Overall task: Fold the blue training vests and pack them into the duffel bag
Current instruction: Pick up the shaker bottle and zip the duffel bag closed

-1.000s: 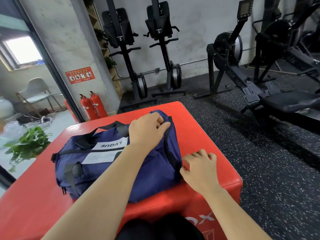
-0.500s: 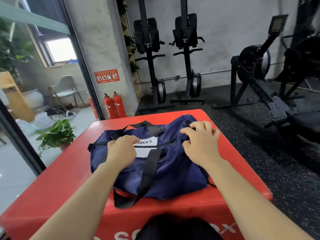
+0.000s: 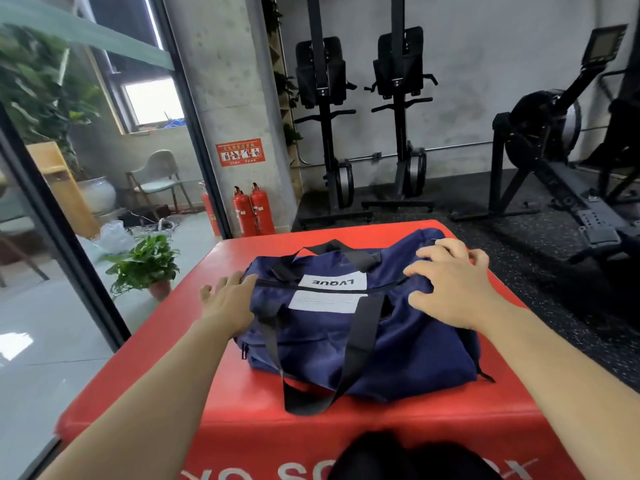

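A navy blue duffel bag (image 3: 381, 337) with black straps and a white label lies on a red padded box (image 3: 173, 368). Its top zipper runs across and looks closed. My left hand (image 3: 227, 301) rests against the bag's left end with fingers extended. My right hand (image 3: 450, 285) lies on the bag's right end, fingers spread and bent over the fabric. No blue vests are visible.
Two red fire extinguishers (image 3: 254, 211) stand by the pillar behind the box. A potted plant (image 3: 145, 265) sits on the floor to the left beside a glass partition. Black gym machines (image 3: 554, 161) line the back and right on the dark speckled floor.
My left hand slid from the middle of the bag's top to its left end and opened. My right hand stayed at the right end. The view shifted left.
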